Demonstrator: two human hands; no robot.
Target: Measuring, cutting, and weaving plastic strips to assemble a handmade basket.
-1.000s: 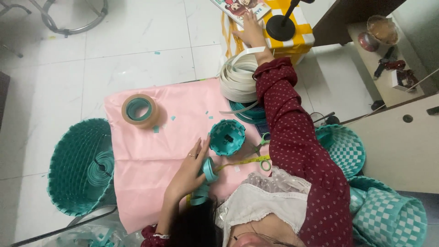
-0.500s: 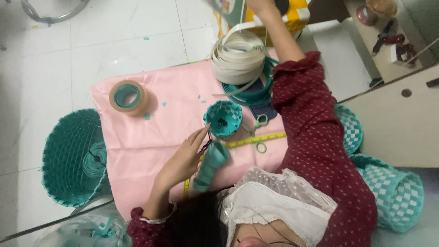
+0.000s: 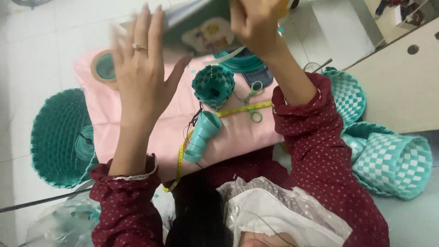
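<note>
The right hand, at the top centre of the frame, is clenched on the upper edge of a flat book (blurred, with a pictured cover). The left hand, upper left of centre, is spread open with fingers extended, its palm just beside the book's left end; contact cannot be confirmed. A ring shows on one finger.

Below the hands, a pink cloth covers the middle of the frame. On it lie a small woven teal basket, green-handled scissors, a yellow measuring tape and a rolled teal strip. A tape roll sits at the cloth's upper left corner. A large teal woven basket lies at the left edge; checked teal-and-white baskets lie at the right.
</note>
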